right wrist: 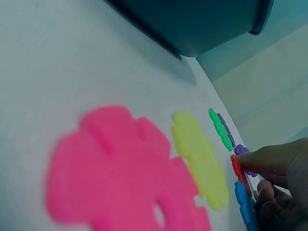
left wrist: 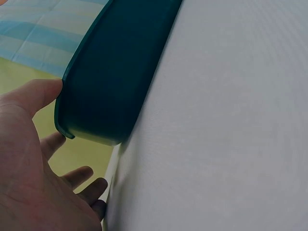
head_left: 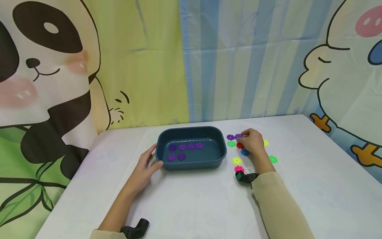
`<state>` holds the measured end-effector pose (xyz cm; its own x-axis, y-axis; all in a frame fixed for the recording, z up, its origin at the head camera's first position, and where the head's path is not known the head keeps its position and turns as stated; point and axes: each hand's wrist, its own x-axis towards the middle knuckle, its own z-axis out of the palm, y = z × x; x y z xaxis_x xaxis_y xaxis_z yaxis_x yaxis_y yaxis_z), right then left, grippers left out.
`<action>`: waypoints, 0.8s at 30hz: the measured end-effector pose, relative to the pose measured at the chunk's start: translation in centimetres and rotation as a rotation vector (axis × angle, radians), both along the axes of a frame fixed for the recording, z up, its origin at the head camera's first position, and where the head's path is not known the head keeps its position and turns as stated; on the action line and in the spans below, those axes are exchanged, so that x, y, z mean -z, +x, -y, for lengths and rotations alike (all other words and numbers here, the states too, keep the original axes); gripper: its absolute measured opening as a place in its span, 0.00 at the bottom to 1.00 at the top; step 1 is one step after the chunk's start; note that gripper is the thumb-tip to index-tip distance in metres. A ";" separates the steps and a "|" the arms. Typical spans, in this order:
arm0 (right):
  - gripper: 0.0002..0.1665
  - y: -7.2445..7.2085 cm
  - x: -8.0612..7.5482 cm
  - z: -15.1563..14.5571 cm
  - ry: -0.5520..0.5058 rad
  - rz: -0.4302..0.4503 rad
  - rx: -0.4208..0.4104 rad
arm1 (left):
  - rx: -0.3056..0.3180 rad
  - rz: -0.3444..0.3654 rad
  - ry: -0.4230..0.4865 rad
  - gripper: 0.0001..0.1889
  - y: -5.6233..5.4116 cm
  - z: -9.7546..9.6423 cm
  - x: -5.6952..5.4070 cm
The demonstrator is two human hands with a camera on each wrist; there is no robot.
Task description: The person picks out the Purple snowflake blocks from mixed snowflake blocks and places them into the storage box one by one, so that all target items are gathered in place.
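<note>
A dark teal plastic basin point(head_left: 191, 164) sits on the white table with several purple flower-shaped discs point(head_left: 181, 156) lying inside. At its left end is my left hand point(head_left: 146, 171); the thumb and a finger touch the rim near the corner, while the other fingers are spread loosely, clear of the wall in the left wrist view. Right of the basin, my right hand point(head_left: 253, 141) pinches a purple flower disc point(head_left: 237, 136) at its fingertips. A red disc point(head_left: 240, 145) and a blue disc point(head_left: 245, 152) lie just beneath that hand. Another purple disc point(head_left: 230, 137) lies beside the pinched one.
Around the right hand lie a green disc point(head_left: 231, 144), a yellow disc point(head_left: 236, 161), a pink disc point(head_left: 239, 169), a white disc point(head_left: 249, 170) and another green disc point(head_left: 273, 159). Behind the table hangs a cartoon-printed curtain point(head_left: 149, 66).
</note>
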<state>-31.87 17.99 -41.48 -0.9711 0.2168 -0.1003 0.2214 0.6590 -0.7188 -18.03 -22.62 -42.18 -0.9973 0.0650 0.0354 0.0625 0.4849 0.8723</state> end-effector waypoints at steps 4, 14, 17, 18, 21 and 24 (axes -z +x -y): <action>0.25 0.1 0.0 0.0 -0.017 -0.019 0.000 | -0.002 0.001 0.000 0.39 0.0 0.0 -0.1; 0.24 0.5 0.1 -0.3 -0.017 -0.062 0.014 | 0.010 0.005 0.011 0.38 0.1 -0.1 -0.2; 0.24 0.5 0.1 -0.3 -0.019 -0.072 0.010 | 0.006 0.003 0.012 0.39 0.1 -0.1 -0.2; 0.24 0.5 0.1 -0.3 -0.023 -0.073 0.010 | 0.005 0.003 0.009 0.39 0.1 -0.1 -0.2; 0.24 0.5 0.1 -0.3 -0.048 -0.068 0.017 | 0.000 0.004 0.000 0.39 0.0 -0.1 0.0; 0.24 0.4 0.0 -0.2 -0.085 -0.071 0.039 | -0.005 0.007 -0.004 0.39 0.1 -0.1 0.0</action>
